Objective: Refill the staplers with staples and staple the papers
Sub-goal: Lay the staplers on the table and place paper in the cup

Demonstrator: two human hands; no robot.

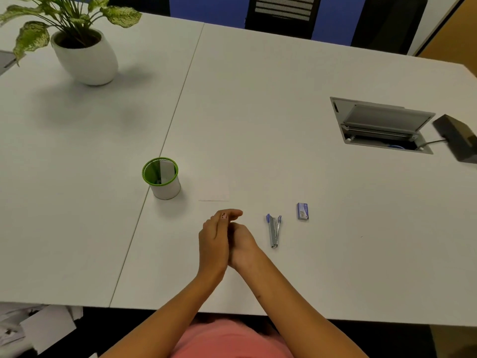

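Two hands meet low over the white table (284, 112), close to its front edge. The left hand (214, 244) has its fingers (232, 214) fairly straight and close together, laid against the right hand (242, 245). The fingers of the right hand are hidden behind it, so I cannot tell if they are curled or if some small thing sits between the palms.

Just to the right of the fingers, apart from them and untouched, lies the stapler (274, 229). It is spread open in a narrow V: two thin arms of shiny metal, joined at the end nearer to the person, with blue plastic tips at the far end. Further right, beyond the stapler, is the box of staples (302, 211), small, flat and blue. Straight ahead of the fingertips lies a sheet of paper (214, 189), white on white, shown mostly by the thin dark line of its near edge.

I think the stapler is light, stiff and rather slippery. Its hinge is loose, so it is best taken by the sides of the lower arm, near the joint. The box looks like thin card and would crush easily, and a strip of staples probably breaks if it is bent. The paper is limp, so one must lift it by an edge.

To the left of the fingers stands a round cup (161, 178) with a green rim.
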